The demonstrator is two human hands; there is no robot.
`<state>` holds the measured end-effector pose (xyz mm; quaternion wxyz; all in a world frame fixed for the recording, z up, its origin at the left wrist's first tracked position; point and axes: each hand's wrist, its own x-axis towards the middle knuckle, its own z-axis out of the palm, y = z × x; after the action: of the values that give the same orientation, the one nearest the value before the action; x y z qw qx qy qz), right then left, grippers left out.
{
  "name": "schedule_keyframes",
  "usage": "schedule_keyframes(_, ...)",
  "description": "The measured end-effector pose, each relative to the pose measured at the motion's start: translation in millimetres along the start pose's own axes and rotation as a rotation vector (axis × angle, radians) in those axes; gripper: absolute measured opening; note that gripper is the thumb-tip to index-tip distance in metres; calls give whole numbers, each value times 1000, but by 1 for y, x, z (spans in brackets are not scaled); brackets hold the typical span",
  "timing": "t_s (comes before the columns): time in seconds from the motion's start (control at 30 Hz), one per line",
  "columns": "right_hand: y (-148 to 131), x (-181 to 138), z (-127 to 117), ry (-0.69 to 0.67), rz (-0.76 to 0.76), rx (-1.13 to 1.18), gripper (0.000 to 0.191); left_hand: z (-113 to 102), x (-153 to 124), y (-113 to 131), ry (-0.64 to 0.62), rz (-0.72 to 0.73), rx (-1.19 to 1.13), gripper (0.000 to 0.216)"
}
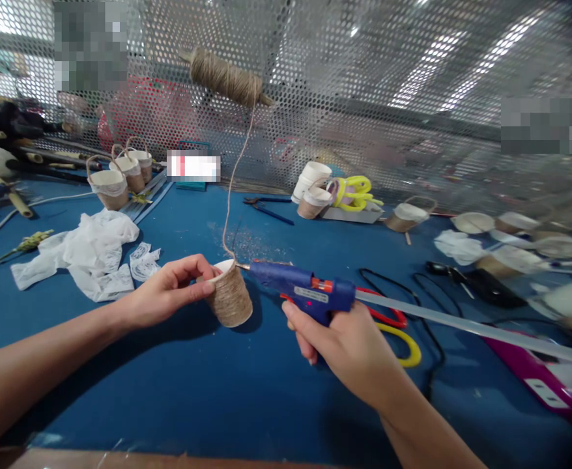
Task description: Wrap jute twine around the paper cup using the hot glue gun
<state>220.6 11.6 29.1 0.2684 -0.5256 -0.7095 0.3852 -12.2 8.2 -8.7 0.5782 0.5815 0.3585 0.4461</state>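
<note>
A small white cup wrapped in brown twine point(232, 309) is held tilted over the blue tabletop point(208, 404); whether its base is touching that surface cannot be told. Its rim is pinched at the left between the thumb and fingers of the left hand point(178, 286). At the right of the cup, a blue hot-glue gun point(290, 286) with a long translucent glue stick point(442, 319) is gripped in the closed right hand point(339, 339). The gun's metal nozzle is brought to the cup's rim, at or just beside the spot reached by a loose strand of twine point(230, 195); contact cannot be made out. The strand is led up to a brown twine spool point(225, 78), set beyond the cup before a perforated grey metal screen point(315, 124).

In front of the cup, a broad stretch of blue surface is bounded by the brown near edge point(120, 459). Left of the cup, room is limited by crumpled white lace cloth point(98, 251), near the left hand. Beyond the cup, blue-handled pliers point(271, 212) are laid well apart from it. To its right, past the gun, yellow and red loop handles point(410, 348) and a black cable point(437, 358) are crowded near the right hand.
</note>
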Motion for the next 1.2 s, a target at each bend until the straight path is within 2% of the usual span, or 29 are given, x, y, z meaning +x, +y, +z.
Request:
schedule_keyframes(0.2,-3,0,1,10,54,15,30,0,0,0,-5,1,6,22)
schedule_keyframes(0.33,-2,2,-3,-34,53,29,33,-1,0,-3,-13,18,10,20)
schedule_keyframes(0.47,4,10,-14,-81,27,205,25,-1,0,-3,-9,26,23,20)
schedule_keyframes(0.63,16,35,-29,81,132,402,19,-1,0,-2,-3,70,72,20)
schedule_keyframes(0.7,23,49,-33,160,207,375,23,0,0,-2,7,96,114,20)
schedule_keyframes(0.77,29,63,-36,189,253,325,16,0,0,-2,19,121,165,20)
schedule_keyframes(0.87,35,82,-37,173,316,238,14,0,0,-2,34,139,220,20)
schedule_keyframes(0.93,38,91,-36,152,348,175,19,0,0,-2,37,142,235,21)
schedule_keyframes(1.03,44,100,-34,157,361,77,30,0,-1,-2,32,147,259,21)
schedule_keyframes(1.2,47,105,-33,248,320,-90,28,0,-1,-2,18,166,260,21)
